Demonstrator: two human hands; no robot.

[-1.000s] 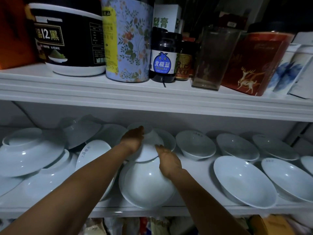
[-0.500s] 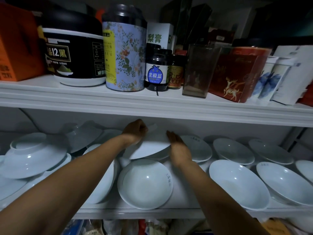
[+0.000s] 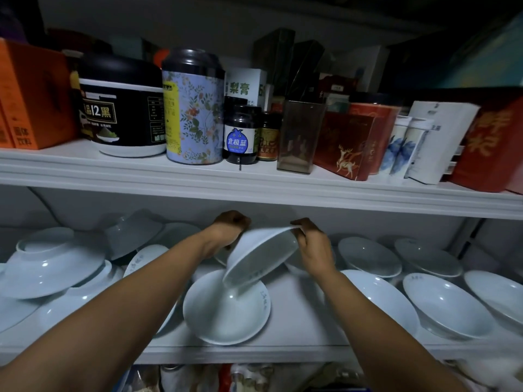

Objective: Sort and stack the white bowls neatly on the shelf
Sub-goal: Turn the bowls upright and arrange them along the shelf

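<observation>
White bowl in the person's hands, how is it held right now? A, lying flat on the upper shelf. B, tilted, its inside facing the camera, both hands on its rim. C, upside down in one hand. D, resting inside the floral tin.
B: the white bowl is tilted with its inside toward the camera, the left hand and right hand gripping its rim on either side.
</observation>
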